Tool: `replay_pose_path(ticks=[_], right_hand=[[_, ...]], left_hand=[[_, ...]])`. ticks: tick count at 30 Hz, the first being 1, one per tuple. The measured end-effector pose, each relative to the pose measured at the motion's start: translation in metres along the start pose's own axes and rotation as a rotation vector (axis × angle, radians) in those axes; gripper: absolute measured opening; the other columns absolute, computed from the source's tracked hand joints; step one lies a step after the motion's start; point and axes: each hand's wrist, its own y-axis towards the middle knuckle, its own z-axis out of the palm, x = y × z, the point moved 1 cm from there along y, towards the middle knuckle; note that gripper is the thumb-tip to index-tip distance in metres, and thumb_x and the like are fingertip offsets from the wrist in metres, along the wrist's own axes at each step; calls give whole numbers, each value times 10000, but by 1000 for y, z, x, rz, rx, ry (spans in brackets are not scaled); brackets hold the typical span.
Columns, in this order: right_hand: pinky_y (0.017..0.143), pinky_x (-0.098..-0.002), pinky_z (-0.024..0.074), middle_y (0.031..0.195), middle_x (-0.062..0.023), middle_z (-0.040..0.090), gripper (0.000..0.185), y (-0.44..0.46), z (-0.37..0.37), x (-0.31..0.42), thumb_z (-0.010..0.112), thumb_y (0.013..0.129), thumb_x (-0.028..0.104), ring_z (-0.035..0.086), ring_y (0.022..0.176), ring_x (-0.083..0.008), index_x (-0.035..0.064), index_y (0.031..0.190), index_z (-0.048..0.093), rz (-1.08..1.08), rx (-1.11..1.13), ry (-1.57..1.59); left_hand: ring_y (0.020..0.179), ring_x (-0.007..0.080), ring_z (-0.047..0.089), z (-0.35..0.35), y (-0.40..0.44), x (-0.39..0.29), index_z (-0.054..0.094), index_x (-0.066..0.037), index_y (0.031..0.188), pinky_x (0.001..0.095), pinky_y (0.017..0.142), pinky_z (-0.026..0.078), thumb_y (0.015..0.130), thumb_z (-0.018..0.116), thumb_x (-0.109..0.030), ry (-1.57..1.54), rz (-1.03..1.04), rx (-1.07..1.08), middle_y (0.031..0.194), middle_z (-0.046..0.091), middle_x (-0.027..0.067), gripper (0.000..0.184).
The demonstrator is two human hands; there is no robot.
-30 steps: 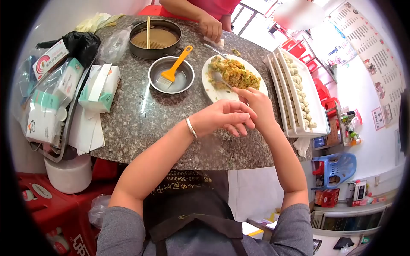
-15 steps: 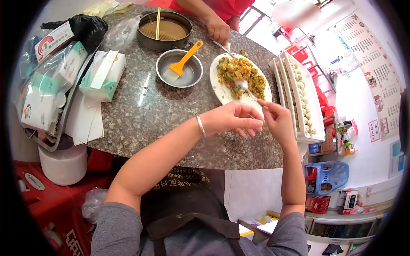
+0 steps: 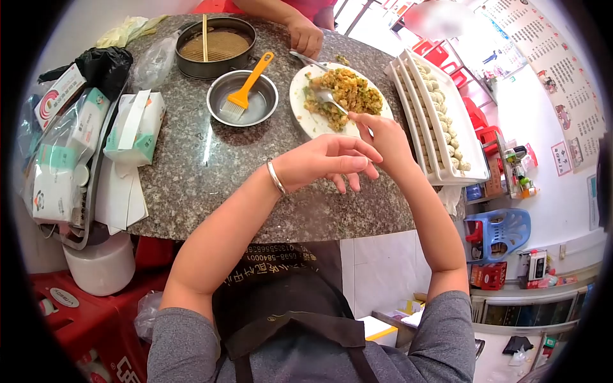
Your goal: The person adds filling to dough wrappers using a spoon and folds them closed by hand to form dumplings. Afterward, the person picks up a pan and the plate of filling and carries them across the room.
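My right hand [image 3: 386, 142] pinches the handle of a metal spoon [image 3: 330, 99], whose bowl rests in chopped, yellow-green filling [image 3: 355, 90] on a white oval plate [image 3: 302, 119]. Just in front of the plate is my left hand [image 3: 329, 163], palm turned inward, its fingers loosely bent and apart. I see nothing in it, though part of the palm is hidden. A silver bangle circles that wrist. Left of the plate stands a metal bowl [image 3: 214, 107] with an orange-handled brush [image 3: 250, 83] inside.
Stacked white trays [image 3: 469, 172] of small dumplings stand at the right. A round dark pan [image 3: 246, 62] with chopsticks [image 3: 204, 39] sits at the back left, near tissue packs [image 3: 136, 127]. Across the table, another person's hand [image 3: 305, 38] is by a second utensil [image 3: 310, 60].
The whole view has shifted, so table items appear further left. My right hand has brought the spoon further back into the filling. My left hand remains near the plate's front.
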Motion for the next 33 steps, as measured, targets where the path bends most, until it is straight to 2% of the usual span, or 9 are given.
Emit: replay_pose_path(ticks=[7, 11, 15, 19, 25, 27, 30, 32, 33], right_hand=[[634, -404, 485, 766, -164, 641, 283, -32, 8, -22, 513, 861, 109, 634, 700, -316, 116, 1107, 652, 17, -40, 82], [491, -253, 345, 547, -6, 464, 280, -41, -18, -17, 567, 894, 131, 395, 515, -61, 63, 1154, 648, 222, -123, 505], [502, -249, 359, 596, -35, 533, 284, -27, -4, -44, 555, 899, 99, 436, 545, -63, 68, 1168, 639, 275, -333, 448], [748, -448, 498, 892, -228, 642, 295, -41, 34, -34, 473, 875, 113, 637, 829, -371, 65, 1115, 637, 186, -255, 310], [766, -425, 491, 948, -203, 633, 301, -59, 12, -32, 484, 886, 144, 628, 851, -361, 96, 1140, 639, 223, -151, 139], [764, -301, 458, 960, -136, 599, 316, -72, -17, -11, 543, 913, 144, 588, 820, -201, 61, 1213, 594, 214, -243, 207], [775, -359, 476, 788, -71, 575, 389, -119, -50, 15, 490, 964, 337, 576, 741, -192, -19, 992, 645, 154, -126, 1158], [823, -539, 472, 762, -115, 624, 561, -164, -48, 49, 473, 940, 487, 609, 735, -276, -2, 702, 611, -443, 59, 1953], [894, -593, 417, 752, -118, 604, 637, -199, -50, 84, 452, 924, 556, 604, 730, -279, -14, 697, 624, -342, -77, 2322]], left_hand=[[809, 87, 619, 2, -1, -2, 557, -40, 1193, 214, 669, 513, 907, 594, -327, 18, 9, -45, 1052, 634, 92, 406], [823, 134, 645, -2, 1, 2, 533, -14, 1252, 230, 669, 540, 906, 589, -331, 22, 26, -54, 1069, 641, 121, 473], [839, 141, 639, -5, 2, 7, 497, 12, 1263, 235, 679, 547, 913, 586, -334, -56, 44, -58, 1081, 631, 126, 500], [848, 144, 625, -11, 1, 5, 474, 16, 1269, 249, 697, 543, 926, 563, -351, -77, 64, -115, 1104, 608, 124, 509], [872, 136, 611, -15, 4, 6, 450, 20, 1290, 247, 714, 534, 971, 449, -378, -108, 108, -260, 1102, 605, 115, 511], [876, 137, 610, -19, 3, 6, 442, 24, 1296, 250, 720, 535, 978, 439, -363, -127, 138, -257, 1108, 602, 117, 501], [893, 144, 613, -23, 0, 4, 442, 23, 1297, 252, 725, 536, 985, 432, -350, -195, 183, -300, 1114, 602, 119, 486], [890, 148, 616, -25, 0, 3, 450, 22, 1292, 255, 724, 538, 984, 435, -345, -212, 200, -344, 1114, 603, 118, 478], [886, 152, 619, -27, 0, 4, 458, 21, 1286, 259, 722, 540, 983, 438, -339, -223, 189, -359, 1115, 605, 117, 471]])
